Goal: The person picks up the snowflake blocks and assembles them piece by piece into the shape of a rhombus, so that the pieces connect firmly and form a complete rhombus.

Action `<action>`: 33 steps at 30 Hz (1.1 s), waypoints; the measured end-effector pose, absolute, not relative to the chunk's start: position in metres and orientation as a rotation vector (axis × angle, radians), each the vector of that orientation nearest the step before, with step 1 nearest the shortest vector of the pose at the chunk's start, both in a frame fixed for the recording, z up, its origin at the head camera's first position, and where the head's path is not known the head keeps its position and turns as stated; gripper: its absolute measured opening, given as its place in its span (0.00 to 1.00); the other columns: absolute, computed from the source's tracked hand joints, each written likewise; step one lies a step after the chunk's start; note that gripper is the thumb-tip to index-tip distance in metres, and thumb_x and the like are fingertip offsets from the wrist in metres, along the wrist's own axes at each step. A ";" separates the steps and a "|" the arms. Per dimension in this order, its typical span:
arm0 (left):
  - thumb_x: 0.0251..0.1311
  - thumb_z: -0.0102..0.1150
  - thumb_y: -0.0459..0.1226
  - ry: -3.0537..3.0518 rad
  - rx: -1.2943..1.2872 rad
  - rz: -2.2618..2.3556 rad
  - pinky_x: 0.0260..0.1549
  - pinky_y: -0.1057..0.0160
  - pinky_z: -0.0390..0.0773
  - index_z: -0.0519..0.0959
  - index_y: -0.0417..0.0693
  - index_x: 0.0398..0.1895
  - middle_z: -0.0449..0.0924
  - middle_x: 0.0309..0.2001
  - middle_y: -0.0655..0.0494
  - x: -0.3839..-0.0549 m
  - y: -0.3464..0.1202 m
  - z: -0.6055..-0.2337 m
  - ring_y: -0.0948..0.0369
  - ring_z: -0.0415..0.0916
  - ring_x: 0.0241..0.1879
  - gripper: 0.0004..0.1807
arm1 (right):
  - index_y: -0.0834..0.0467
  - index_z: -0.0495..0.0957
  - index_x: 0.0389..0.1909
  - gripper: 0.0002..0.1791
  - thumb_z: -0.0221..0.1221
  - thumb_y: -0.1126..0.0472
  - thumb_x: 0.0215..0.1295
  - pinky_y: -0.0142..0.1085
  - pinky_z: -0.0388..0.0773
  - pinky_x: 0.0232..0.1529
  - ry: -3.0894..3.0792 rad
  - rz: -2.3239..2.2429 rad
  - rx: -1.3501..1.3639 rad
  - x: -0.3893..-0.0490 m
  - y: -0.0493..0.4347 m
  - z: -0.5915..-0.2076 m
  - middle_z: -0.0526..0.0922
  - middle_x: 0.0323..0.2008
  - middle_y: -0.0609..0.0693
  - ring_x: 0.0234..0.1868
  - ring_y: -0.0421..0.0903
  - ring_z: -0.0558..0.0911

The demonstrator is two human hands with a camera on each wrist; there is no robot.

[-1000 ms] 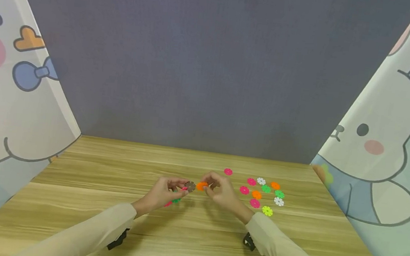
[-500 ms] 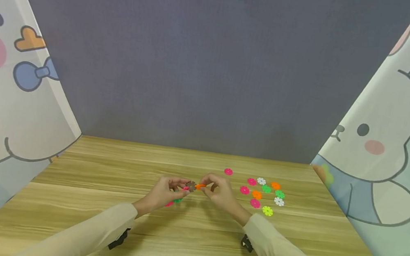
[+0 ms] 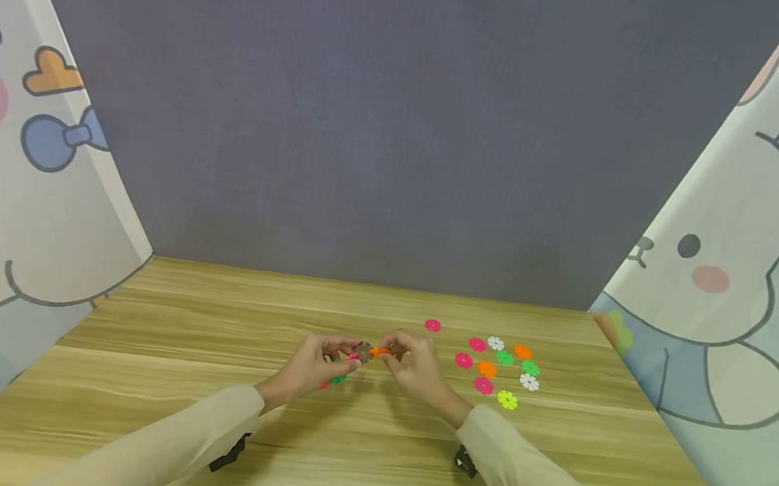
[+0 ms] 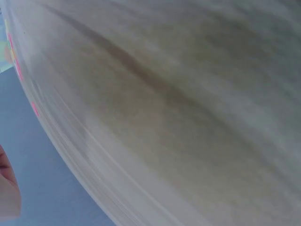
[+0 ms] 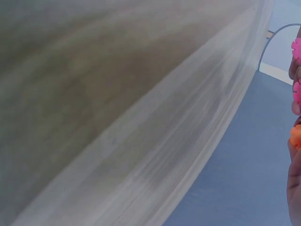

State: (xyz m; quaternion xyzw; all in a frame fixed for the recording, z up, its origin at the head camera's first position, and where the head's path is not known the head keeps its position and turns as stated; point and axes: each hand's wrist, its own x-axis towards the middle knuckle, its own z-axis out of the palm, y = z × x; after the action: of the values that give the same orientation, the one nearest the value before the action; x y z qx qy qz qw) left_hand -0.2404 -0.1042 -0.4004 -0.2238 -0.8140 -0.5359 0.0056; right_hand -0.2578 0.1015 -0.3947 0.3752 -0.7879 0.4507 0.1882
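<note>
Near the middle of the table, in the head view, my left hand pinches a row of notched interlocking discs. A pink disc shows at its fingertips, with a brown disc beyond it. Below the palm a green disc shows, partly hidden by the hand. My right hand pinches an orange disc, turned nearly edge-on, against the brown disc's right edge. Whether the two are slotted together cannot be told. The right wrist view catches the orange disc and a pink disc at its edge.
Several loose discs lie right of my right hand, among them a yellow disc, a white disc and a pink disc. A dark panel stands behind the wooden table; cartoon-printed side panels flank it.
My right hand has turned the orange disc from nearly flat to edge-on and brought it left against the brown disc. My left hand has barely moved and keeps its grip.
</note>
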 end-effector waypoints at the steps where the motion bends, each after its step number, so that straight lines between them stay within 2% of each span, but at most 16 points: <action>1: 0.56 0.61 0.37 -2.548 -0.702 -1.677 0.20 0.70 0.74 0.77 0.40 0.51 0.82 0.44 0.45 -0.241 -0.104 -0.400 0.64 0.74 0.27 0.19 | 0.64 0.78 0.27 0.08 0.62 0.79 0.47 0.32 0.77 0.23 -2.216 1.263 1.055 -0.258 0.101 -0.394 0.84 0.26 0.55 0.20 0.42 0.78; 18: 0.55 0.61 0.37 -2.576 -0.687 -1.672 0.17 0.71 0.71 0.77 0.40 0.50 0.82 0.42 0.46 -0.240 -0.106 -0.398 0.63 0.73 0.25 0.19 | 0.64 0.79 0.26 0.10 0.62 0.80 0.46 0.31 0.76 0.21 -2.216 1.212 1.066 -0.257 0.098 -0.394 0.84 0.25 0.53 0.19 0.39 0.76; 25: 0.56 0.60 0.35 -2.548 -0.733 -1.696 0.16 0.71 0.70 0.75 0.35 0.51 0.82 0.42 0.42 -0.237 -0.107 -0.397 0.62 0.73 0.25 0.20 | 0.64 0.79 0.27 0.09 0.62 0.79 0.45 0.29 0.75 0.21 -2.223 1.260 1.067 -0.258 0.097 -0.397 0.83 0.25 0.54 0.19 0.43 0.76; 30: 0.56 0.60 0.36 -2.557 -0.733 -1.704 0.16 0.71 0.70 0.75 0.36 0.51 0.82 0.42 0.42 -0.237 -0.108 -0.397 0.65 0.72 0.24 0.20 | 0.63 0.79 0.27 0.08 0.62 0.78 0.48 0.30 0.75 0.21 -2.264 1.254 1.051 -0.258 0.097 -0.397 0.83 0.25 0.51 0.19 0.38 0.75; 33: 0.56 0.60 0.36 -2.574 -0.728 -1.701 0.16 0.72 0.69 0.76 0.37 0.51 0.82 0.42 0.43 -0.238 -0.108 -0.398 0.67 0.72 0.23 0.20 | 0.63 0.79 0.26 0.08 0.62 0.78 0.48 0.27 0.73 0.19 -2.270 1.197 1.072 -0.258 0.097 -0.396 0.83 0.24 0.51 0.18 0.34 0.72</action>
State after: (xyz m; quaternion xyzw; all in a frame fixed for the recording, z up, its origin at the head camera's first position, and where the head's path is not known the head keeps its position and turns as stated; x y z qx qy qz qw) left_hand -0.2377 -0.1081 -0.3984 -0.2297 -0.8119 -0.5366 -0.0141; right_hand -0.2582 0.0968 -0.3964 0.3792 -0.8029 0.4235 0.1793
